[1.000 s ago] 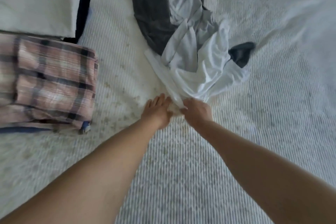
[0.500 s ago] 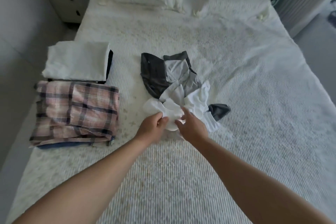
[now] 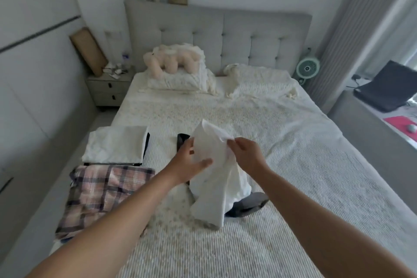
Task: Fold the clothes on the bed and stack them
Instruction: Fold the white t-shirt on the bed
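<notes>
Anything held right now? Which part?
Both hands hold the white garment lifted off the bed: right hand pinches its top edge, left hand grips the side.

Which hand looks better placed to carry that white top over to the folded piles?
Probably the left hand: it holds the white garment on the side nearer the plaid pile. The right hand pinches its far edge.

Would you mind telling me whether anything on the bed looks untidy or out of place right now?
Only the unfolded clothes: the white garment, lifted by both hands, trails crumpled onto dark clothing mid-bed. The plaid stack and white folded stack sit fairly neatly at the left edge of the bed. Nothing looks damaged.
</notes>
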